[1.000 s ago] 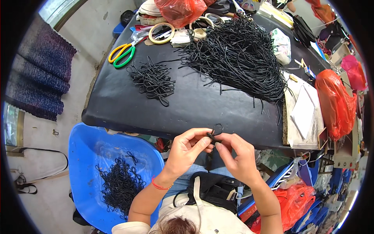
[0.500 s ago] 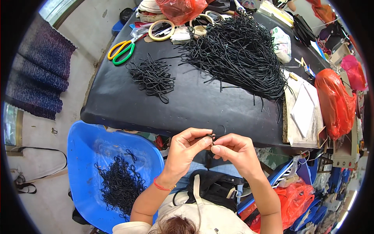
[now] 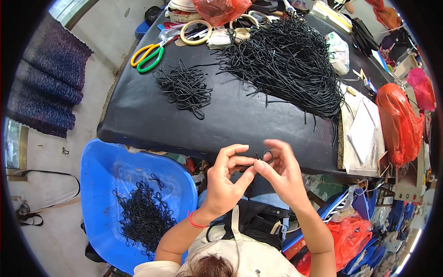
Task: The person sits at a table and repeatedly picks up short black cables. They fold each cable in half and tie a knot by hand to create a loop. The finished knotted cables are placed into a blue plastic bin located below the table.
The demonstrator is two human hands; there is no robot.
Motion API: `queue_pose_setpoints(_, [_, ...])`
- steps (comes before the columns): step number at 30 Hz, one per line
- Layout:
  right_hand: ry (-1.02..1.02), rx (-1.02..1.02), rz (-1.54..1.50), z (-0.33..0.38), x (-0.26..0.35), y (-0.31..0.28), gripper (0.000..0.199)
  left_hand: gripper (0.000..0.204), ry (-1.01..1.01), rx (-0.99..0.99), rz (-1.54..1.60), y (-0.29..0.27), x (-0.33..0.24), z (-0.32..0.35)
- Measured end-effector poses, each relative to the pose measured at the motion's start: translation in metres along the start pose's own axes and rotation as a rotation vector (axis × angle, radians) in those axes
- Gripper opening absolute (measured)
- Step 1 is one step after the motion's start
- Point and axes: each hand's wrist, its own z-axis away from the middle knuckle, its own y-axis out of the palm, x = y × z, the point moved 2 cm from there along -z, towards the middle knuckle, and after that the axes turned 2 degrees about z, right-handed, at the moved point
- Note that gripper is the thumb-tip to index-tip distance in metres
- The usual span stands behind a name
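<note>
- Across a black-covered worktable [image 3: 138, 111], tangled black cords [image 3: 286, 69].
- Pinched in left hand [image 3: 226, 182], thin black looped cord [image 3: 272, 156]; right hand [image 3: 284, 177], grip unclear.
- Possibly slipping loose, if held too slackly.

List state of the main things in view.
Left grip: pinching black cord
Right grip: at the black cord, pinch unclear
Black cord: looped
Large cord pile: loose, tangled
Small cord pile: looped
Blue tub: open, part-filled with cord loops
Scissors: lying down, blades unclear
Curtain: hanging
</note>
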Motion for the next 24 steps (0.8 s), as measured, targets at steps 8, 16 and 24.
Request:
queue_pose_setpoints(8, [0.156,0.035,-0.258,-0.003,-0.004,-0.003,0.014,0.030,-0.177,0.239,-0.135,-0.005,0.001,0.000])
queue_pose_setpoints(16, [0.148,-0.094,-0.295,-0.001,-0.007,-0.001,0.014,0.018,-0.225,0.272,-0.160,0.001,-0.003,0.001])
queue_pose_setpoints(24, [0.192,0.229,0.016,0.003,-0.021,-0.008,0.033,0.018,-0.198,0.335,-0.221,-0.007,-0.010,-0.005])
